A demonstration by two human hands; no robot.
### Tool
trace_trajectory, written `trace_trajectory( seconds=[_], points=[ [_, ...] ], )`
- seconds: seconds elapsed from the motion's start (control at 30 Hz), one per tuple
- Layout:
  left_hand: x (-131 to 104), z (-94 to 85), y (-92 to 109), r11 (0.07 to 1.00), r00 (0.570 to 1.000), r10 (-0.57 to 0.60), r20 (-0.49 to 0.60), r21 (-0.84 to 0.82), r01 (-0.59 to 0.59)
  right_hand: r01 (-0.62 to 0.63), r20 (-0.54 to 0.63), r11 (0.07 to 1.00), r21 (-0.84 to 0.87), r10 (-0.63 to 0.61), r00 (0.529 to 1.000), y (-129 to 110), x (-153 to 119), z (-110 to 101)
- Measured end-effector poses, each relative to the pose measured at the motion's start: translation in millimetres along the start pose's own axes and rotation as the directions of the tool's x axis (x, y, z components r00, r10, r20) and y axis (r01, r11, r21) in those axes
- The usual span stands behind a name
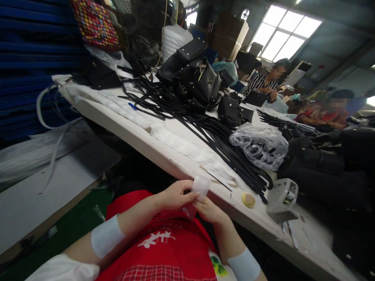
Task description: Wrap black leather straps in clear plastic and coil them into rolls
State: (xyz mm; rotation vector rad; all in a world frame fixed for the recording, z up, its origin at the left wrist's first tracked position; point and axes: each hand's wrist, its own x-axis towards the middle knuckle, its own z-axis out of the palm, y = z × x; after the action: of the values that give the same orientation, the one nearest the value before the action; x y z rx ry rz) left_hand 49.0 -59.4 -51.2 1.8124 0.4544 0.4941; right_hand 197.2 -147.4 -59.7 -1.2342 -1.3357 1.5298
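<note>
White table (125,130), cut off at 4 o'clock. Left hand (175,194), near 6 o'clock: thumb and fingers close together, pinching the strip. Right hand (210,210), touching it: closure cannot be told (fingers partly hidden). Translucent strip (202,185), between hands: long axis toward 1 o'clock, lower part obscured.

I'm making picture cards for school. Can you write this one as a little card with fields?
Hands: left hand and right hand together, holding a white strip
Wearing: red apron
Table: white
On the table: black bags, black straps, clear plastic bag, small yellow round thing
Across the table: person in stripes
</note>
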Motion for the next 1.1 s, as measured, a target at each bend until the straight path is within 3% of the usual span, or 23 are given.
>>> trace_trajectory(
  seconds=[0.07, 0.17, 0.27, 0.33, 0.5, 0.63, 0.73, 0.83, 0.97, 1.03, 1.1],
  points=[
    [3, 9.4, -2, 0.998, 0.999, -0.038, -0.027, -0.056, 0.037, 0.000, -0.089, 1.000, -0.021, -0.002, 0.996, 5, -1, -1],
    [5, 16.6, -9, 0.996, 0.982, -0.065, -0.175, -0.078, 0.051, 0.015, -0.192, 0.998, -0.061, -0.027, 0.981, 11, -2, -6],
    [8, 14.0, -13, 0.999, 0.964, -0.020, -0.266, -0.029, 0.012, 0.062, -0.406, 0.990, -0.129, -0.110, 0.907, 14, -4, -10],
    [11, 11.8, -13, 1.000, 0.962, -0.015, -0.271, -0.021, 0.010, 0.059, -0.499, 0.987, -0.149, -0.127, 0.857, 17, -3, -11],
    [14, 14.7, -17, 0.996, 0.948, -0.083, -0.308, -0.043, 0.073, 0.057, -0.580, 0.998, -0.012, -0.053, 0.813, 26, 0, -12],
    [11, 18.7, -22, 0.997, 0.962, -0.078, -0.260, -0.007, 0.079, 0.144, -0.643, 0.980, -0.137, -0.199, 0.739, 25, 1, -17],
    [6, 22.2, -21, 0.996, 0.969, -0.084, -0.231, -0.040, 0.077, 0.130, -0.641, 0.984, -0.118, -0.175, 0.747, 24, 2, -21],
    [3, 24.9, -19, 0.979, 0.966, -0.142, -0.218, -0.172, 0.105, 0.107, -0.642, 0.994, -0.029, -0.100, 0.760, 27, 3, -22],
    [5, 18.8, -19, 0.972, 0.939, -0.185, -0.291, -0.192, 0.132, 0.155, -0.645, 0.988, 0.022, -0.105, 0.757, 27, 0, -23],
    [6, 12.8, -20, 0.978, 0.940, -0.180, -0.291, -0.155, 0.139, 0.207, -0.581, 0.978, -0.011, -0.174, 0.795, 21, -3, -22],
    [6, 8.7, -21, 0.981, 0.964, -0.157, -0.212, -0.142, 0.129, 0.222, -0.487, 0.973, -0.066, -0.226, 0.844, 13, -5, -20]
  ],
)
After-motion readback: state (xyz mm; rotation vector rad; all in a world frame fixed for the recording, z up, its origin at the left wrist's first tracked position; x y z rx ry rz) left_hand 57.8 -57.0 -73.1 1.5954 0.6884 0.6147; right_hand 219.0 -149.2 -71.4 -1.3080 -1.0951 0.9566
